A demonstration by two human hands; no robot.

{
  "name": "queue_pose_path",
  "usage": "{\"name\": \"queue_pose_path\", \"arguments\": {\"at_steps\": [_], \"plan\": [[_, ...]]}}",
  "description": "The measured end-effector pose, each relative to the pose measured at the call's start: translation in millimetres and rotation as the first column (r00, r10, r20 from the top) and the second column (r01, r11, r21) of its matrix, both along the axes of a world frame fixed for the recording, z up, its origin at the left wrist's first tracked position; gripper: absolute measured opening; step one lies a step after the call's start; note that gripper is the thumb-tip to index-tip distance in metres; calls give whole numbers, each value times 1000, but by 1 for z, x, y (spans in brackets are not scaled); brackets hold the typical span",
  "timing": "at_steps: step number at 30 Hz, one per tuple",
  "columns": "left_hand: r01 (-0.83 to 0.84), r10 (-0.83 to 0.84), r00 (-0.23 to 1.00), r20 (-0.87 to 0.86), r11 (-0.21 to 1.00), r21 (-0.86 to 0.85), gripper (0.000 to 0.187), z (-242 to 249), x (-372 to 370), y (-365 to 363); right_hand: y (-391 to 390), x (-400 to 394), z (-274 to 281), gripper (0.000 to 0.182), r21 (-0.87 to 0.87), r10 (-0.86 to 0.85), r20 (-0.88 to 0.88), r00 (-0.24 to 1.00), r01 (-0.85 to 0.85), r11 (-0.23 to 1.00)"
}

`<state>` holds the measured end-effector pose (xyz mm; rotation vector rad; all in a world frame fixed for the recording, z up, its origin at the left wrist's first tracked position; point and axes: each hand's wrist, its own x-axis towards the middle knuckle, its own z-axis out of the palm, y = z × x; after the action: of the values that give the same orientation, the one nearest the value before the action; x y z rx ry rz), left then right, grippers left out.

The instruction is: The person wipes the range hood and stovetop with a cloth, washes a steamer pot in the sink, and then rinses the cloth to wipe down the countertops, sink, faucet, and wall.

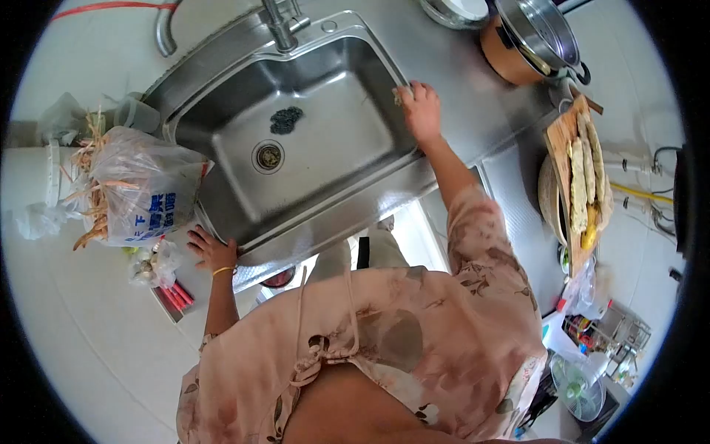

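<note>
My right hand [421,111] is at the right rim of the steel sink [340,126], its fingers bent over a small tan piece [400,95] too small to make out. At the sink's lower left corner, my left hand [212,250] rests on the edge with its fingers spread, holding nothing. A dark scouring pad [285,120] lies on the sink floor above the round drain [268,156]. The faucet [279,28] stands at the sink's back edge.
Left of the sink sits a plastic bag [144,185] with blue print, near a small bag [155,263]. At upper right are a pot [510,55] and a glass bowl [452,11]. A wooden board [560,137] with long pale pieces [579,177] lies at the right.
</note>
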<state>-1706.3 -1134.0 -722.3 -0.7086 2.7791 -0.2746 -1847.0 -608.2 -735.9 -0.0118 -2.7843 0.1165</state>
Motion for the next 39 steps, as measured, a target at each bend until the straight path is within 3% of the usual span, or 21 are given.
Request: {"name": "queue_pose_path", "arguments": {"at_steps": [7,9,11,13,14,15,16,17,18,19,21,23,24,25,27,28,30,33,34,37,39], "plan": [[0,0,1000,-8,1000,0,103,1,-1,-1,-27,-109,-10,28,282,65,-9,998,-60,957],[-15,15,1000,14,999,33,103,8,-1,2,-16,-104,-72,26,199,69,-20,997,-64,978],[-29,28,999,20,997,78,102,7,-2,1,-16,-52,-59,25,337,189,390,901,-331,881],[-23,24,1000,-4,984,176,92,20,-6,5,-42,-8,-53,19,-141,174,265,948,-140,980],[-10,17,999,-27,967,255,84,30,-15,16,-54,6,-51,17,-382,141,218,966,-48,923],[150,-93,984,-151,888,434,72,29,-26,28,-68,14,-32,19,-732,114,285,952,140,667],[303,-159,944,-289,765,569,63,26,-38,41,-90,20,4,23,-910,125,361,924,320,265],[313,32,901,-432,641,700,54,16,-46,70,-112,22,34,27,-870,170,427,888,455,-190],[285,213,915,-344,263,922,60,35,-62,104,-131,24,49,28,-799,212,291,933,359,-482],[15,318,948,21,-112,994,65,52,-78,130,-146,25,62,27,-761,273,245,930,359,-540],[-243,303,818,489,-589,771,65,99,-100,177,-168,13,85,24,-675,379,126,917,359,-645],[-276,14,877,480,-803,528,58,120,-118,196,-189,6,101,25,-862,389,87,917,265,-432],[-253,68,876,478,-778,575,57,117,-131,202,-192,0,110,25,-930,392,54,918,189,-315],[-236,119,871,476,-749,619,55,110,-143,208,-190,-7,119,27,-992,407,-123,905,-126,-20],[-211,223,856,466,-672,710,51,112,-151,219,-179,-22,133,31,-566,565,-405,719,-682,464],[-205,275,846,456,-622,756,48,118,-154,224,-172,-27,136,38,-427,610,-412,676,-735,526],[-182,392,779,489,-605,775,39,150,-152,235,-160,-27,143,41,-456,703,-279,654,-735,502],[-58,339,728,596,-835,547,39,128,-174,245,-143,-21,164,50,-485,746,-138,651,-701,523],[5,228,762,607,-939,345,32,125,-178,249,-140,-23,168,50,-502,749,-143,647,-700,508],[31,413,794,447,-761,648,24,125,-182,259,-136,-38,181,44,-579,748,-112,655,-654,486],[100,490,767,413,-728,678,21,136,-180,267,-138,-52,180,37,-636,728,-93,679,-603,481]]}}
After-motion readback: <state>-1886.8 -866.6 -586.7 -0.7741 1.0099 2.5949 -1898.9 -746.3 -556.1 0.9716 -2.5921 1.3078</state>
